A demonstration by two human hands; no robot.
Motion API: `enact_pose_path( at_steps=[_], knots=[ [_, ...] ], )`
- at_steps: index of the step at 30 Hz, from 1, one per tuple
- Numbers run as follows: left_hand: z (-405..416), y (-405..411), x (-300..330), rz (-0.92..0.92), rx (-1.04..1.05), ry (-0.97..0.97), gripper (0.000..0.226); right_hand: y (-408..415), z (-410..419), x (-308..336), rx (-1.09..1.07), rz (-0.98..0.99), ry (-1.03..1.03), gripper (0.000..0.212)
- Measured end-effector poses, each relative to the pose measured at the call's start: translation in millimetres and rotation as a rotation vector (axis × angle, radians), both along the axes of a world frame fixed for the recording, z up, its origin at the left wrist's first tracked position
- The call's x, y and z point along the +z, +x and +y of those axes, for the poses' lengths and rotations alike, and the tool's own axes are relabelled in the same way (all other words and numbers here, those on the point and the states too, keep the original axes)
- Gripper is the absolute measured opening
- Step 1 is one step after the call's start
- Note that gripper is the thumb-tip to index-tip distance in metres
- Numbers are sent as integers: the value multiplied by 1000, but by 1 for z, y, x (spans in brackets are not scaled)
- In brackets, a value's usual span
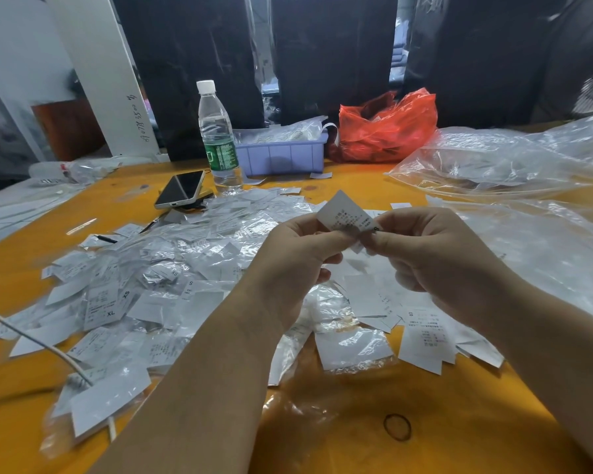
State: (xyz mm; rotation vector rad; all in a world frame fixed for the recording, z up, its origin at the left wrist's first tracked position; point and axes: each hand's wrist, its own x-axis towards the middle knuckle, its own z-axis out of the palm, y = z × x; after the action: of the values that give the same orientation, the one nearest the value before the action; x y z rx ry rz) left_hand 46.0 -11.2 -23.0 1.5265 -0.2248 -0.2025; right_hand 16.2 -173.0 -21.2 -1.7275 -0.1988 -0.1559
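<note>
Both hands are up at centre frame, above the table (pixel 466 419), working one white label (pixel 342 213).

Your left hand (pixel 298 258): fingers (pixel 332 239) curled, thumb and forefinger pinching the label's lower left edge. Your right hand (pixel 439 258): fingers (pixel 391 241) curled too, pinching the lower right corner, right by a printed "S". The fingertips of the two hands nearly meet under the label.

The label is off the table, tilted, printed face toward you, one corner pointing at the top of the frame. Can't tell if it's a single label or two stacked.

Below and left of your hands is a loose pile of labels (pixel 158 285), many in small clear sleeves, spread over the centre and left of the table. XS, XL and S are readable on some. More labels lie right of centre, beneath your right forearm.

Rest of the table:
- Water bottle (pixel 217 138), upper left of centre: upright, white cap on, green wrapper.
- Phone (pixel 180 189), just left of the bottle's base: screen dark, resting on something small.
- Purple tray (pixel 281 155), just right of the bottle: bagged labels inside.
- Red plastic bag (pixel 387 128), right of the tray, close against it.
- Clear plastic bags (pixel 493 162), upper right.
- Rubber band (pixel 397 427), on bare table at lower centre-right.
- White cable (pixel 31 336), runs in from the left edge into the pile.
</note>
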Motion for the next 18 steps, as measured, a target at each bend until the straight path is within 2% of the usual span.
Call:
enact_pose_path(
  at_steps=[3, 7, 11, 13, 16, 18],
  knots=[
    [0, 0, 1, 28, -22, -68, 11, 0, 1, 1, 14, 22, 59, 10],
    [0, 0, -2, -147, 56, 27, 9, 1, 0, 1, 23, 52, 93, 8],
    [1, 0, -3, -188, 42, 56, 7, 2, -1, 1, 11, 56, 118, 31],
    [1, -1, -3, -163, 35, 70, 6, 2, -1, 1, 1, 51, 122, 34],
    [1, -1, -1, -174, 84, 30, 11, 1, -1, 1, -20, 49, 90, 17],
    [2, 0, -1, -274, 160, 49, 11, 2, -1, 0, -36, 52, 79, 10]
  ],
)
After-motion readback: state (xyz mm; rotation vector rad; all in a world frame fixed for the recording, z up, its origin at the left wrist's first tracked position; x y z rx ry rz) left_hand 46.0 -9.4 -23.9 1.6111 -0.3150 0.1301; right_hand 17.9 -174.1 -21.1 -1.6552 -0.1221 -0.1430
